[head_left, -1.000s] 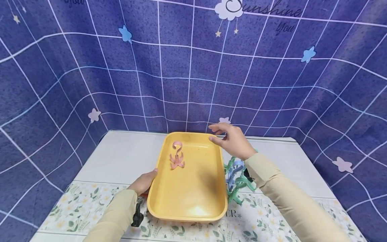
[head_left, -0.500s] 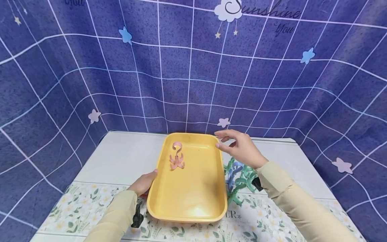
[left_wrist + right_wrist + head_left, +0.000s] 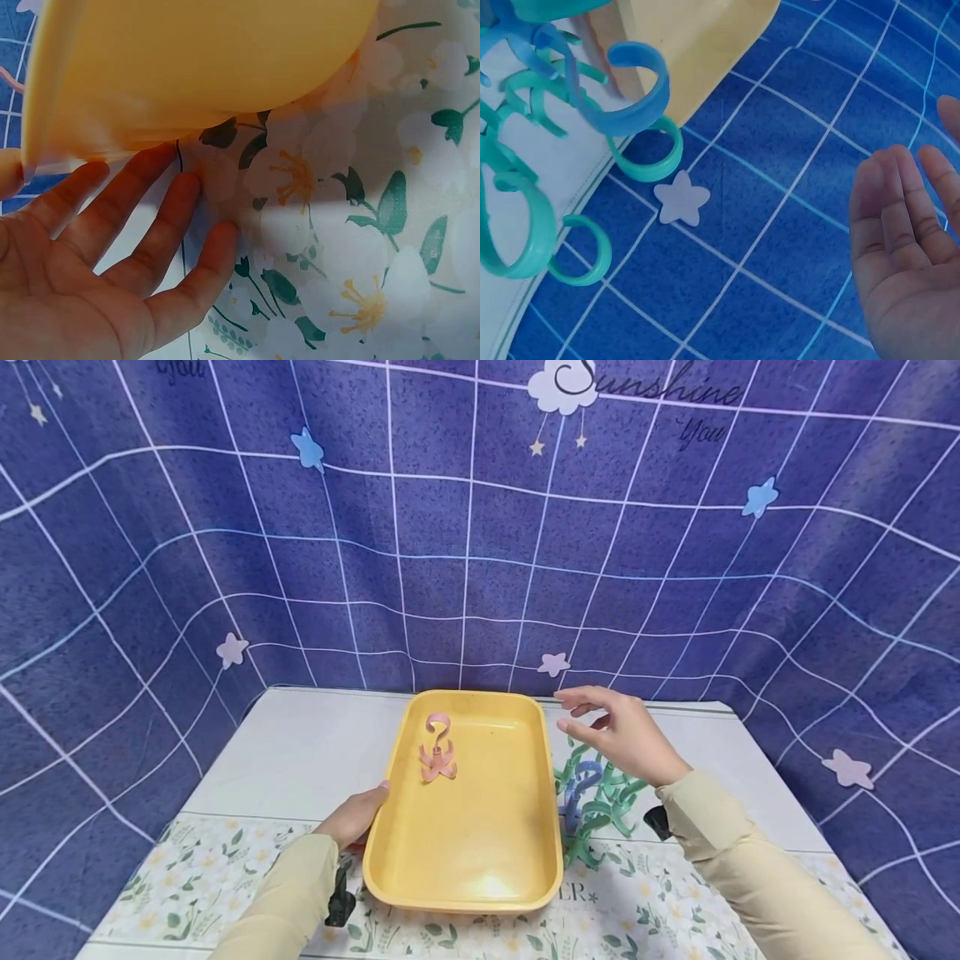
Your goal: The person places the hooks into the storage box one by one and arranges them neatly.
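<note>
On desk (image 3: 322, 735), approx. ctr.: 1x yellow tray (image 3: 487, 827), long axis front-to-back, near end over the floral strip (image 3: 660, 902). L grip (image 3: 354, 817): pinching tray's L side, thumb at rim, fingertips against outer wall per L wrist cam. R grip (image 3: 626, 739): spread, thumb apart from loosely bent fingers; held above desk, just R of tray's far R corner, apart from rim. Tray contents: 1x pink hook (image 3: 438, 764), pronged base w/ curled stem, far L portion nr. side wall; standing vs. lying can't be told w/ certainty from head view. R of tray, below R grip: green hooks (image 3: 544, 232), clustered w/ 1x blue hook (image 3: 626, 120); pcs. overlap in view. Forearms: cream sleeves (image 3: 757, 868). Rear: blue grid cloth (image 3: 480, 527) w/ pale star (image 3: 553, 664) low, nr. desk edge.
</note>
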`<state>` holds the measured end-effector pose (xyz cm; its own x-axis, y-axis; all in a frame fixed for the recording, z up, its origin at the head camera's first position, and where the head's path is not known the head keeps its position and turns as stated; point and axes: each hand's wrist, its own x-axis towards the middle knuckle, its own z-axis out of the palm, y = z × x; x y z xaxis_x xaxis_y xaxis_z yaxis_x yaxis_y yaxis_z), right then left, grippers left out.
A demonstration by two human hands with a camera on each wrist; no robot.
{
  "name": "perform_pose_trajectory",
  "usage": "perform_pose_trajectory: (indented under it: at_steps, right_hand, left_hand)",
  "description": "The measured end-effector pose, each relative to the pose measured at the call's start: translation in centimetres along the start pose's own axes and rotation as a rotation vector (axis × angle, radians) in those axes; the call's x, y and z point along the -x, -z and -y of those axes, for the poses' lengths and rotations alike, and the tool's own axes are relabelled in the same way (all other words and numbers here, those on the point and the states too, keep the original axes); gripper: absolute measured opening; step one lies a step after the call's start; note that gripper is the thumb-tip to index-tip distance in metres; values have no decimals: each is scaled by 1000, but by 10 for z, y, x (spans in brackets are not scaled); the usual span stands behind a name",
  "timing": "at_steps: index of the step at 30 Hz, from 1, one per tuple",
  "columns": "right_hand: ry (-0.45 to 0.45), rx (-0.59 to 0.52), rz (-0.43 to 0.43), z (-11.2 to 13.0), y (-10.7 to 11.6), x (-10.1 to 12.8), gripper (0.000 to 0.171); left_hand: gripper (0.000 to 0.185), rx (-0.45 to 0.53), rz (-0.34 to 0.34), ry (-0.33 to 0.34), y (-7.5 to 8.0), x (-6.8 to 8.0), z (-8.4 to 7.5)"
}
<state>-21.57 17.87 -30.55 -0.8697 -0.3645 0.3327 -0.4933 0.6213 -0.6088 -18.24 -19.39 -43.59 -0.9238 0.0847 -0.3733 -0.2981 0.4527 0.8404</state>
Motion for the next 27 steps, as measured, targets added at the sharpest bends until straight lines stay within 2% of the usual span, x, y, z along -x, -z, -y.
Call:
perform_pose_trajectory:
  at_steps: [8, 27]
  right_hand:
    - [-39, -2, -30, -12, 7, 12, 34]
    - [-92, -54, -52, -43, 4, 42, 37]
  left_hand:
    - [61, -3, -3, 5, 0, 0, -1]
    - [62, -35, -24, 13, -2, -6, 3]
